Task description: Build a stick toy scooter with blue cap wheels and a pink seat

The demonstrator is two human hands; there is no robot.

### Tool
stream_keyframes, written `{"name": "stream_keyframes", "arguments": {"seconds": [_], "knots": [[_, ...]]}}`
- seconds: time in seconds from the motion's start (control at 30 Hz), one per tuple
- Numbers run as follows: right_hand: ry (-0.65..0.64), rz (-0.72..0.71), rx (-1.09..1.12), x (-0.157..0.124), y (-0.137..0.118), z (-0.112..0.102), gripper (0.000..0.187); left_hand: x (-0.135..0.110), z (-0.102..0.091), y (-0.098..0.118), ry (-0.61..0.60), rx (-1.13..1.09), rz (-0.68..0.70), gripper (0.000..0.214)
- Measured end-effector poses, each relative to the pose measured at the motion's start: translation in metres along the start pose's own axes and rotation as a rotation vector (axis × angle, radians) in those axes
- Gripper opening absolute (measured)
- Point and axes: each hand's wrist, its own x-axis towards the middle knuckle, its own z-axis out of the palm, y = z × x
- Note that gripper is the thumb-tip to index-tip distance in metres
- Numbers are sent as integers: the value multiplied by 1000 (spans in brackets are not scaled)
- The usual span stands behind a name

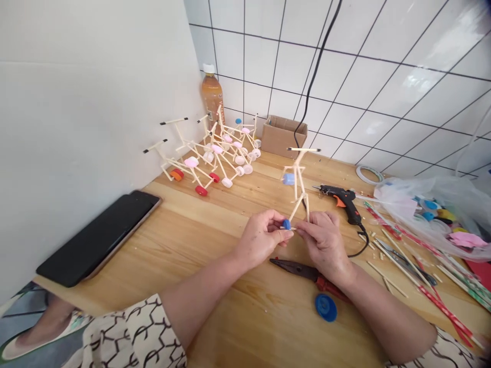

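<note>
In the head view, the left hand (pixel 263 232) pinched a small blue cap (pixel 286 224) just beyond the pliers (pixel 303 271); the right hand (pixel 324 240), fingers closed, gripped the stick frame (pixel 298 176) there too

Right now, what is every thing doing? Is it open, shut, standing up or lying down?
Left hand: pinching small cap.
Right hand: holding frame upright.
Pliers: shut, lying flat.
Glue gun: lying down, cord attached.
Bottle: upright, capped.
Box: open.
Phone: flat, screen dark.
Big cap: lying loose.
</note>
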Motion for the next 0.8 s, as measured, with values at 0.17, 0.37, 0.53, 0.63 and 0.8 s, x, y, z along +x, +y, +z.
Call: {"name": "stream_keyframes", "arguments": {"seconds": [0.17, 0.37, 0.53, 0.63, 0.8], "knots": [[17, 27, 36, 4, -3, -5, 22, -2, 3, 2, 23, -35, 78, 17], [31, -1, 41, 3, -2, -6, 19, -4, -2, -2, -9, 147, 200, 33], [36, -24, 35, 3, -3, -6, 19, -4, -2, -5, -2, 235, 253, 25], [55, -41, 26, 3, -2, -6, 18, -4, -1, -5, 5, 240, 255, 27], [55, -34, 26, 2, -2, -6, 18, -5, -3, -2, 10, 254, 257, 26]]}}
